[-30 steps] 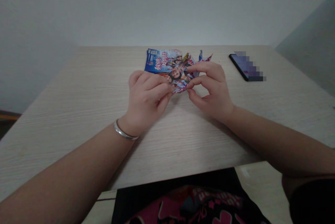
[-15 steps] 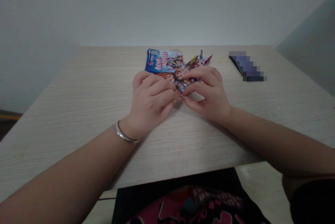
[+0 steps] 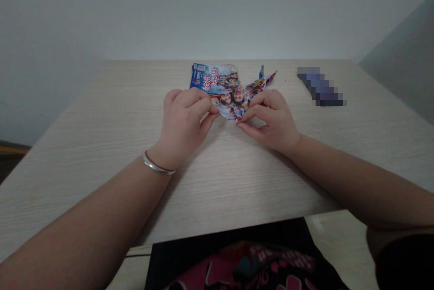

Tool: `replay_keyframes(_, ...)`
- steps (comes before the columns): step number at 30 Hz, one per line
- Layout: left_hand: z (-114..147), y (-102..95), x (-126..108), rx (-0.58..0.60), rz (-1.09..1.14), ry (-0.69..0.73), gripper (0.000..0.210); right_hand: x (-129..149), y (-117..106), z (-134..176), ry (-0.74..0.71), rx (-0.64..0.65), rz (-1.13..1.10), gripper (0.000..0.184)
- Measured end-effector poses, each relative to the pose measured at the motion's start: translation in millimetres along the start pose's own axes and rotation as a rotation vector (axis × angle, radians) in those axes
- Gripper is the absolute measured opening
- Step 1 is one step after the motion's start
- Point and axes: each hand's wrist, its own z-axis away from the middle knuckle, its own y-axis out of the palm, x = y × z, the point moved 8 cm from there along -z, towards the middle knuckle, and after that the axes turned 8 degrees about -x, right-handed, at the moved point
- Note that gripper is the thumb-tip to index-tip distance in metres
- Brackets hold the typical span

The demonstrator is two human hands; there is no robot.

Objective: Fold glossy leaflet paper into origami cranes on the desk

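Between my two hands is a colourful printed sheet of paper (image 3: 233,102), partly folded, with pointed corners standing up at its far right. My left hand (image 3: 188,118), a silver bangle on its wrist, pinches the sheet's left edge between thumb and fingers. The right-hand edge is in the pinch of my right hand (image 3: 267,118), thumb and index finger close together at the near corner. Just behind lies a small stack of blue printed flyers (image 3: 212,77), its near part hidden by my left hand and the sheet.
A dark, pixelated flat object (image 3: 320,86) lies at the table's back right. The pale wood-grain table (image 3: 217,181) meets a plain wall (image 3: 217,14) at the back. My lap, in dark patterned cloth (image 3: 244,263), is below the near edge.
My left hand has moved left, away from my right hand, and its grip is now on the sheet's left side. More of the print shows between the hands.
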Motion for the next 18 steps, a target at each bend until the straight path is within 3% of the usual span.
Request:
replay_keyframes(3, 1, 2.3, 2, 0.034, 0.065, 0.013, 0.012, -20, -3, 5, 0.155, -0.044, -0.024, 0.029)
replay_keyframes(6, 2, 2.2, 2, 0.078, 0.091, 0.037, 0.016, -61, 0, 23, 0.452, -0.096, -0.061, 0.059)
replay_keyframes(8, 3, 4.2, -1, 0.141, 0.107, 0.067, 0.015, -85, 12, 38, 0.636, -0.071, -0.151, 0.069)
replay_keyframes(11, 3, 4.6, -4, 0.151, 0.180, 0.075, 0.016, -103, 31, 53, 0.853, 0.012, -0.333, 0.057)
replay_keyframes(15, 5, -4.9, 16, -0.084, 0.263, -0.140, 0.054, -96, 33, 47, 0.901, 0.044, -0.426, 0.023)
replay_keyframes(18, 10, 2.4, 24, -0.046, 0.336, -0.226, 0.071, -92, 28, 44, 0.931, 0.009, -0.469, 0.019)
